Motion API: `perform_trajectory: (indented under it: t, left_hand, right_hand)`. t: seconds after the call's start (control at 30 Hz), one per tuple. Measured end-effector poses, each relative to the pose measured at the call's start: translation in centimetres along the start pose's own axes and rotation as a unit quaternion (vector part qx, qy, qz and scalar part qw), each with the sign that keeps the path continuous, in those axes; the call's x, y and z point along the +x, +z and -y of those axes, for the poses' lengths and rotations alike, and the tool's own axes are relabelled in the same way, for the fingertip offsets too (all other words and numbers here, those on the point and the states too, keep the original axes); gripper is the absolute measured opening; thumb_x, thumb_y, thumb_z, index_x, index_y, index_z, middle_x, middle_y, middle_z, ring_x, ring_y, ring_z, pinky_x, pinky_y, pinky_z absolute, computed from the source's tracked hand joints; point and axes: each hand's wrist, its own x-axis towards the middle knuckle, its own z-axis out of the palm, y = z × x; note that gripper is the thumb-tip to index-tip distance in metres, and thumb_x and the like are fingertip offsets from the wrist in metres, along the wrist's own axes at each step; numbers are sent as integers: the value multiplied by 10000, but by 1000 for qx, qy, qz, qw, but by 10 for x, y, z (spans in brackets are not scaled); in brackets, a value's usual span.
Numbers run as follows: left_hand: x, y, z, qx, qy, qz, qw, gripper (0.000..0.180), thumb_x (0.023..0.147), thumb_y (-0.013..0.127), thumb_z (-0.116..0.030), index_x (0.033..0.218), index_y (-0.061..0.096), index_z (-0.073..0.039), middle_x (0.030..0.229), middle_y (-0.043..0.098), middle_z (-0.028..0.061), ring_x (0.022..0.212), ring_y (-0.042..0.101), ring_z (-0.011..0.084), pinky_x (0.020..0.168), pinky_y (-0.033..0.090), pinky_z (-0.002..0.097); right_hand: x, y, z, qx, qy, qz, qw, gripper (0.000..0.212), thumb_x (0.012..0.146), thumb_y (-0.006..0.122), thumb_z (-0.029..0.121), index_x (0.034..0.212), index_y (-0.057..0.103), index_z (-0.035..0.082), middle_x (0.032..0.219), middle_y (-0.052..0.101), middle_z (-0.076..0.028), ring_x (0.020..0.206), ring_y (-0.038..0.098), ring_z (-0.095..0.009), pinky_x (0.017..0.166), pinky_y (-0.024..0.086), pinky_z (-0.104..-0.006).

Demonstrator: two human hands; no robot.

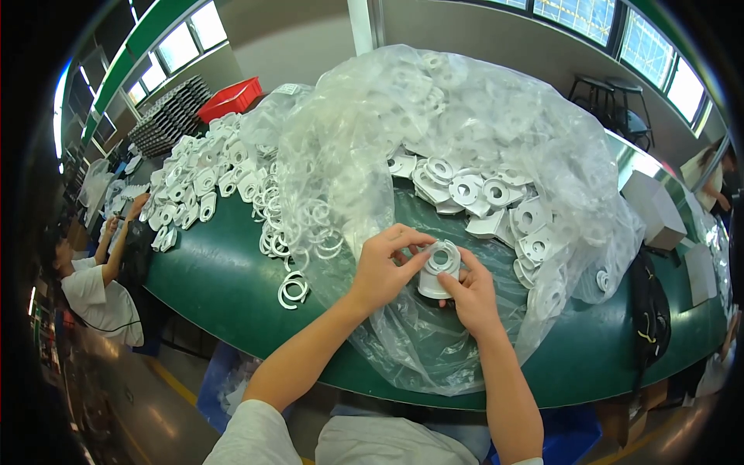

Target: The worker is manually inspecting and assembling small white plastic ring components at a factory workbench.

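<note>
Both hands meet over the clear plastic sheeting in front of me. My right hand (474, 296) grips a white plastic part (434, 287) with a round hole at its upper end, thumb across its front. At that hole lies a white open ring (442, 256); whether it is fully seated I cannot tell. My left hand (385, 267) is closed, thumb and fingertips pinching the ring's left edge. Left of my hands are loose white open rings (293, 290), with more heaped behind them. Similar white parts (467, 191) spill from a large clear plastic bag (496, 101) beyond my hands.
Another pile of white parts (205, 182) covers the green table (209, 260) at left, near a co-worker (101, 294). Behind it stand a red bin (231, 99) and stacked grey trays (170, 116). A black bag (649, 310) and white boxes (652, 209) are at right.
</note>
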Motion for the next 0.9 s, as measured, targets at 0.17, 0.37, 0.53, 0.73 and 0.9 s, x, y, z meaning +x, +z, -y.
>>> perform_trajectory:
  t: [0.17, 0.37, 0.53, 0.73, 0.9]
  left_hand:
    - [-1, 1, 0, -8, 36, -9, 999, 229, 773, 667, -3, 1000, 678, -36, 915, 616, 65, 791, 597, 112, 608, 475, 210]
    - [-3, 5, 5, -140, -41, -17, 989, 181, 806, 665, -48, 980, 662, 2, 856, 632, 48, 737, 585, 85, 590, 472, 211]
    - [-2, -1, 12, -137, -101, 25, 985, 162, 846, 632, -60, 978, 643, 34, 815, 654, 52, 686, 587, 86, 616, 482, 220]
    - [-3, 4, 11, -186, -109, 2, 977, 144, 855, 616, -47, 960, 638, 47, 804, 661, 61, 681, 605, 95, 620, 489, 226]
    - [-8, 8, 10, -181, -109, -22, 977, 126, 845, 618, -42, 932, 643, 47, 773, 659, 57, 655, 603, 91, 595, 486, 218]
  right_hand:
    - [-1, 0, 0, 11, -1, -11, 1000, 403, 845, 578, 9, 1231, 462, -2, 841, 641, -72, 618, 573, -92, 479, 442, -218]
    - [-4, 3, 2, -40, -3, -34, 999, 336, 835, 579, 8, 1162, 503, 4, 810, 639, -49, 598, 555, -67, 478, 420, -197]
    - [-4, 5, -3, -50, -27, -15, 998, 324, 841, 577, 12, 1156, 504, -5, 826, 643, -50, 628, 572, -68, 501, 433, -193]
    - [-3, 11, 2, 6, -48, -31, 998, 288, 873, 537, 36, 1155, 503, -14, 868, 647, -71, 719, 625, -118, 533, 478, -215]
    - [-5, 18, 10, 39, -41, -22, 998, 249, 944, 445, 131, 1130, 511, -22, 922, 631, -126, 744, 662, -190, 477, 522, -249]
